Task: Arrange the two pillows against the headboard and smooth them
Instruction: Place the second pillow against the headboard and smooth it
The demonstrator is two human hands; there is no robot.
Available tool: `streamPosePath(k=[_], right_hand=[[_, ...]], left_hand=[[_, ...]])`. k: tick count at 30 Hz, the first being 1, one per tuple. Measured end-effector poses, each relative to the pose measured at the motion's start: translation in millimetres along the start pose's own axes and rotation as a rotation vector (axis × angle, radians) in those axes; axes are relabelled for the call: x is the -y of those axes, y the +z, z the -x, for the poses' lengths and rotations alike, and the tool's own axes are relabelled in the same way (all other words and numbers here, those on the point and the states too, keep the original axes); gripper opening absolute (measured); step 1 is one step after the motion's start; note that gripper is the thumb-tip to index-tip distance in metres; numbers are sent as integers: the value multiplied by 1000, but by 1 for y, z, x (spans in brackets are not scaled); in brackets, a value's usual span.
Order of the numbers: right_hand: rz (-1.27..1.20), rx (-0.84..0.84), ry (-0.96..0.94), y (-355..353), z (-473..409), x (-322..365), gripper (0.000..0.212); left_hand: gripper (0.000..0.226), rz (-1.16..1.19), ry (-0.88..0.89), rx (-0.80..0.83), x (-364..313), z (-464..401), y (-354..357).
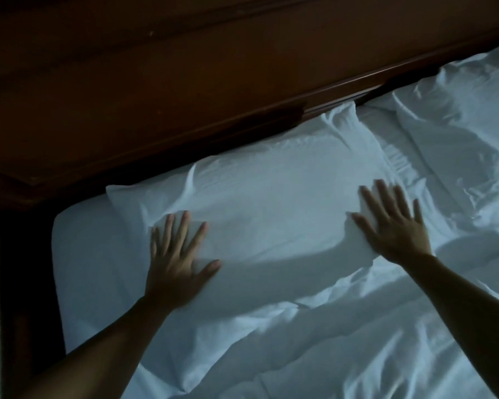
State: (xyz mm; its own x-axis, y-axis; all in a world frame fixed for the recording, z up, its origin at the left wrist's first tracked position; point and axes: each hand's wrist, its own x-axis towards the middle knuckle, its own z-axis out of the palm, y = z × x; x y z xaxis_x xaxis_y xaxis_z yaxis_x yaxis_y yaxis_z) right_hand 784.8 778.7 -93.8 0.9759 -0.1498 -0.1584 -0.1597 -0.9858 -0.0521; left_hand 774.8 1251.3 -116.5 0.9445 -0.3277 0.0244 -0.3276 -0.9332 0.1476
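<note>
White cotton fills the view under both palms. The left hand (pixel 175 256) lies flat with fingers spread on the near left part of the near pillow (pixel 271 203), thumb stretched out to the right; it grips nothing. The right hand (pixel 392 223) lies equally flat and spread on the pillow's right end, fingertips reaching its far right edge, and its grip too is slack, closed on nothing. Between the two palms the pillow runs long and plump, its case mostly even with a few soft creases, one pinched fold rising near its far left part and a puckered corner at its far right. Its far long edge sits tight against the headboard (pixel 185 82).

Just beyond the right hand lies the second pillow (pixel 455 133), also white, more rumpled, with deep folds across its face; its far edge also meets the headboard. The two pillows lie end to end, close together.

Nearer the person, a white duvet (pixel 357 341) bunches in loose ridges against the near pillow. A fitted sheet (pixel 78 269) shows smooth at the bed's left corner. The headboard is dark, polished wood with raised mouldings. The room is dim.
</note>
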Motion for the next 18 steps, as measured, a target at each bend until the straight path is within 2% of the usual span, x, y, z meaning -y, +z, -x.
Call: streamPosePath(k=[2,4,6,8,10,11,13,16,18], right_hand=[[-99,-35,144,-14,-11,4,84],[-183,-85,137,-29,-33,37,77],[-171,-94,-60,-37,-58,90,69],[-115,-50,-275,-34,-82,139,64],[-11,9,-368,-23,-93,161,63],[17,26,-340,-22,-95,161,62],[-5,53,-158,-27,-90,144,62],[-109,143,222,-43,-71,112,68],[-117,152,328,-54,-61,98,75]], left_hand=[[69,58,-30,-97,2,-15,-12],[62,113,-48,-157,-3,-46,-24],[62,161,-40,-119,-11,-88,-30],[65,175,-21,7,-8,-120,-27],[64,140,42,110,18,-127,-16],[64,134,67,143,37,-121,-13],[66,122,21,163,76,-97,-15],[66,133,-222,233,111,-76,-28],[65,208,-430,237,109,-75,-39]])
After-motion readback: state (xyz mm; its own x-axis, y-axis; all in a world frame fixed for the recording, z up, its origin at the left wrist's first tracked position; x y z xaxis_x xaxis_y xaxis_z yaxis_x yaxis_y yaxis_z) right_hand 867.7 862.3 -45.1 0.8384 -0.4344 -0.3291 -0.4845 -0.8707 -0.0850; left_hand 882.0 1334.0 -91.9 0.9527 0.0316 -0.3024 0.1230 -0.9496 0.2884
